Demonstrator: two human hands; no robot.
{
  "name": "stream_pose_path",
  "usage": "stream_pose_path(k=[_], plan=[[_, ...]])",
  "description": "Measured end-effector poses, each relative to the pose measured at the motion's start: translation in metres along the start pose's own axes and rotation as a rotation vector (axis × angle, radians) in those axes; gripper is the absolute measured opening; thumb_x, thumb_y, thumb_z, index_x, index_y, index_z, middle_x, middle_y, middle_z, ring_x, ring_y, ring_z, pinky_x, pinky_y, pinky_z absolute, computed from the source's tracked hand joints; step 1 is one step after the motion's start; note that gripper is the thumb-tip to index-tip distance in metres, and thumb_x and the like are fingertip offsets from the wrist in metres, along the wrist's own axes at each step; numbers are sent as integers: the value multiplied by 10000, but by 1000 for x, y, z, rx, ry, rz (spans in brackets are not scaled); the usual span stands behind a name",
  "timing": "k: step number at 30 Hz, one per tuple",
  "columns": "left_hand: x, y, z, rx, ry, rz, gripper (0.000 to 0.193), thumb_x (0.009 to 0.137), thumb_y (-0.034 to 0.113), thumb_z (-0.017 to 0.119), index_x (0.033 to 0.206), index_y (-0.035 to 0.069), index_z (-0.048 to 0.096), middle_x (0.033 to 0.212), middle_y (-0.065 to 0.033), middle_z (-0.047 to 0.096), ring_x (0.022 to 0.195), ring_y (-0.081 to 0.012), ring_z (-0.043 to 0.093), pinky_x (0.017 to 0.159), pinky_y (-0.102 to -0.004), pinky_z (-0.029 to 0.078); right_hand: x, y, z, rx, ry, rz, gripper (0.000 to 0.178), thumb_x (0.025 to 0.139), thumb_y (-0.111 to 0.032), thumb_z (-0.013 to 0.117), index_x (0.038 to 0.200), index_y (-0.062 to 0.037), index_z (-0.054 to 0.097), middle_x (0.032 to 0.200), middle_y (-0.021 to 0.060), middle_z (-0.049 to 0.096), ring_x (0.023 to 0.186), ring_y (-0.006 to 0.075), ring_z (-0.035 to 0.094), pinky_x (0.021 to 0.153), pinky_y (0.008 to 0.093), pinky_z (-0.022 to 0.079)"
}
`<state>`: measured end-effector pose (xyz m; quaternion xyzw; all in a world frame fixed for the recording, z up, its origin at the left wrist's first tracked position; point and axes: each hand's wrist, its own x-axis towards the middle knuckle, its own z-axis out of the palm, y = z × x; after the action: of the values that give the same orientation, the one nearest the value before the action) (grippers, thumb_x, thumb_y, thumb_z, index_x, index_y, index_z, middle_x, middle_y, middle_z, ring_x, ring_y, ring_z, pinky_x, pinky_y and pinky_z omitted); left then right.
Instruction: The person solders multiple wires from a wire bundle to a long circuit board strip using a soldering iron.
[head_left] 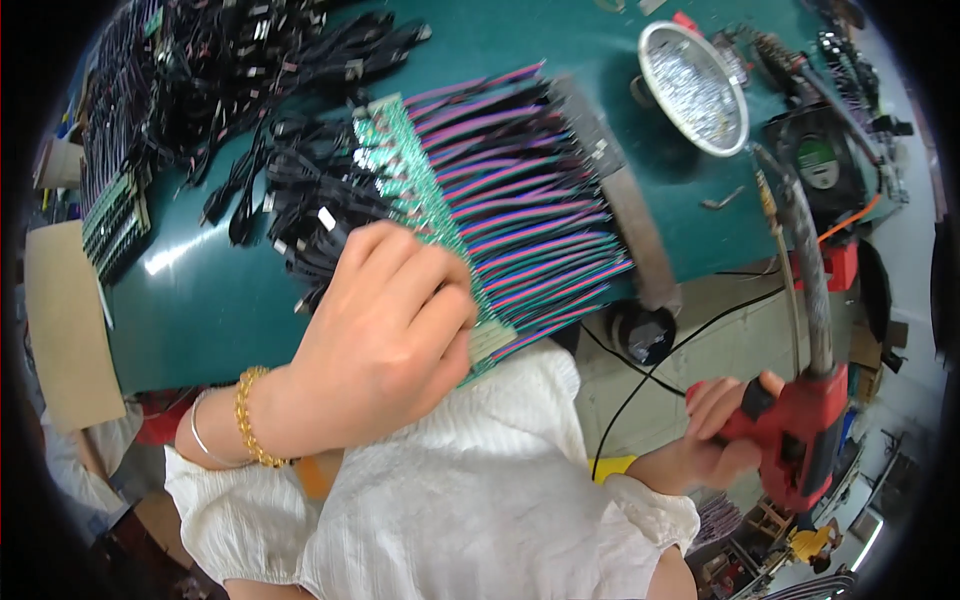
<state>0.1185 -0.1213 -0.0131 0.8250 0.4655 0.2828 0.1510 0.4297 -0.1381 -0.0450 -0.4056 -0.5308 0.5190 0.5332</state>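
My left hand (385, 330) presses down on a long green circuit-board strip (410, 190) lined with many red, blue and black wires (520, 200) that fan out to the right over the green table (220, 300). The fingers curl over the strip's near end. My right hand (715, 430) is off the table's right edge, closed around the handle of a red power tool (805, 430) with a thick grey hose (800, 250) running up from it. The tool hangs well away from the strip.
A heap of black cables with connectors (260, 90) covers the table's far left. More green strips (115, 210) lie at the left edge. A round metal dish (695, 85), a black fan (820, 160) and a grey bar (625, 215) sit on the right.
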Motion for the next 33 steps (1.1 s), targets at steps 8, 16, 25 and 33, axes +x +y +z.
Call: stream_pose_path(k=[8,16,25,33], plan=[[1,-13,-34,81,160,71,170,655,-21,680,791,18,586,842,-90,586,801,-268,555,763,-386,431,52,12,-3,-150,303,-225,502,951,-277,577,1283,73,435,520,-5,377,399,85,349,398,238,308],[39,-82,-40,263,102,-209,209,836,141,655,988,-3,656,949,-138,647,894,-312,589,823,-373,457,32,19,14,-101,168,-247,697,902,-448,600,1277,105,402,508,8,388,386,100,371,384,233,336],[53,-95,-51,299,-44,-247,217,781,156,716,916,4,641,973,-114,600,937,-298,556,854,-379,437,21,13,9,-35,212,-255,717,914,-454,577,1308,104,358,520,11,405,403,97,374,409,243,342],[18,-104,-93,-799,101,-296,192,823,143,708,886,38,559,892,-80,650,859,-132,601,766,-254,457,28,5,17,63,319,-248,673,951,-476,492,1285,90,347,513,5,369,378,101,349,379,248,326]])
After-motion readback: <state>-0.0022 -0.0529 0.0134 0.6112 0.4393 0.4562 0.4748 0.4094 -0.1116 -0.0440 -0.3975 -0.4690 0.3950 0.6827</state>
